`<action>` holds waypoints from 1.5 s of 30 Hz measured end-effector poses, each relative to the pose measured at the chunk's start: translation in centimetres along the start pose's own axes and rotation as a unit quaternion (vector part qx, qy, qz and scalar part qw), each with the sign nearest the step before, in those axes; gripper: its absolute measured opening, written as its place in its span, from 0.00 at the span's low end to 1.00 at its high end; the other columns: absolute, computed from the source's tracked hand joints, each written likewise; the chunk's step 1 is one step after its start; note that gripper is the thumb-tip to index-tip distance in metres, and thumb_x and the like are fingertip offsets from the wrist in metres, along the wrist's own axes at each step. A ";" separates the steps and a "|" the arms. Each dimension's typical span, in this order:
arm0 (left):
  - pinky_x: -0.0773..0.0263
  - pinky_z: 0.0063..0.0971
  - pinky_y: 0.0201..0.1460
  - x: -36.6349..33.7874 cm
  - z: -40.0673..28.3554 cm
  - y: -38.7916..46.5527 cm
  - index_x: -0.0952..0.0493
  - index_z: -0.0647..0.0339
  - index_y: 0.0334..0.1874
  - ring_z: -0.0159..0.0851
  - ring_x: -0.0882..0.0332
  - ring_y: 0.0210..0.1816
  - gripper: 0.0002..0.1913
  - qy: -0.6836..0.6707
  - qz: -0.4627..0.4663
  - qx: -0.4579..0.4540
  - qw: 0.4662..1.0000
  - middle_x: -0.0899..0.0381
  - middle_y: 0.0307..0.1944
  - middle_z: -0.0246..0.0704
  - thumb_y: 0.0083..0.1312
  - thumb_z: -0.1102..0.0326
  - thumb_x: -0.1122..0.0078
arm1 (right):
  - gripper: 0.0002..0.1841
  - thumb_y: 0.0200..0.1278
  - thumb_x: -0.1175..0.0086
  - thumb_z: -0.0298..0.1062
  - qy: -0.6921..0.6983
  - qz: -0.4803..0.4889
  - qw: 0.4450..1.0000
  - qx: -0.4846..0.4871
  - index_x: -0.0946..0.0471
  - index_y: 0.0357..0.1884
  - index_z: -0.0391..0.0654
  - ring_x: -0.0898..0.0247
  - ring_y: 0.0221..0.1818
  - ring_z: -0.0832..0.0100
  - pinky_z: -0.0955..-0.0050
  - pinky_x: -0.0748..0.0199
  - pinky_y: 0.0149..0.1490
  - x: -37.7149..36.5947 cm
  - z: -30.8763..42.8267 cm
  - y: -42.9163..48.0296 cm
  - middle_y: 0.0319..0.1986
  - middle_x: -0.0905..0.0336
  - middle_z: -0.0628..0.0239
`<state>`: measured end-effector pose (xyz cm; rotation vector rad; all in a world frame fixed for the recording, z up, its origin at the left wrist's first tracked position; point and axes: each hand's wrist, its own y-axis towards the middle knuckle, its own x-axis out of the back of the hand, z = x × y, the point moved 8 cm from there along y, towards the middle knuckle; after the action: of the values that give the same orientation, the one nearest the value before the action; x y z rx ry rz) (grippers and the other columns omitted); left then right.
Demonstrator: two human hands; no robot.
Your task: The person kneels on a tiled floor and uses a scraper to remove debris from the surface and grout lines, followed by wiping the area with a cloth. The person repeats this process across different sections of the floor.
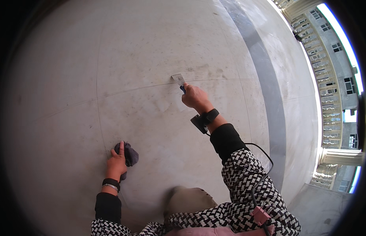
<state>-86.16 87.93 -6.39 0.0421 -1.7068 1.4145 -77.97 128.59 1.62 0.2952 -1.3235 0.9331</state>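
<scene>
My right hand (195, 96) grips the dark blue handle of a scraper (178, 79). Its flat metal blade lies on the pale tiled floor (159, 126), just by a tile joint and some brownish smudges. Lower left, my left hand (116, 163) is closed around a dark grey cloth (131, 155) and presses it against the floor, the index finger stretched over it. A black device (200, 123) is strapped to my right wrist, and a dark band (112, 183) circles the left one.
A grey band of floor (271, 103) curves down the right side. Beyond the floor's edge stands a balustrade (330, 100) with pale columns, and a building with windows behind it. A black cable (270, 160) loops beside my right sleeve. My knee (188, 199) is at the bottom.
</scene>
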 end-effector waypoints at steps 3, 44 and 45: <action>0.20 0.39 0.51 0.0 0.2 -0.1 0.73 0.39 0.80 0.54 0.16 0.48 0.64 -0.009 -0.015 -0.002 1.000 0.46 0.70 0.64 0.49 0.76 0.34 | 0.32 0.58 0.50 0.31 -0.036 0.101 0.992 0.066 0.37 0.68 0.44 0.21 0.37 0.44 0.49 0.24 0.41 -3.7 -0.3 -6.3 0.31 0.18 0.46; 0.25 0.43 0.52 21.0 -7.5 -4.9 0.48 0.29 0.77 0.52 0.20 0.49 0.49 0.208 0.025 -0.208 0.956 0.29 0.57 0.42 0.55 0.73 0.35 | 0.14 0.73 0.61 0.36 0.023 -0.163 0.984 -0.061 0.25 0.42 0.39 0.18 0.32 0.48 0.50 0.22 0.36 4.5 -13.0 5.8 0.29 0.16 0.51; 0.25 0.42 0.51 23.4 -7.3 -5.5 0.50 0.28 0.78 0.52 0.20 0.48 0.51 0.212 0.012 -0.201 0.956 0.29 0.56 0.43 0.54 0.74 0.36 | 0.13 0.72 0.60 0.36 0.027 -0.178 0.982 -0.055 0.24 0.41 0.40 0.18 0.34 0.49 0.52 0.21 0.37 5.0 -12.0 7.0 0.29 0.16 0.52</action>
<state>-93.00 103.25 12.30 -0.4751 -1.5960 0.9770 -74.87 143.00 0.76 0.4036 -1.2158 0.5616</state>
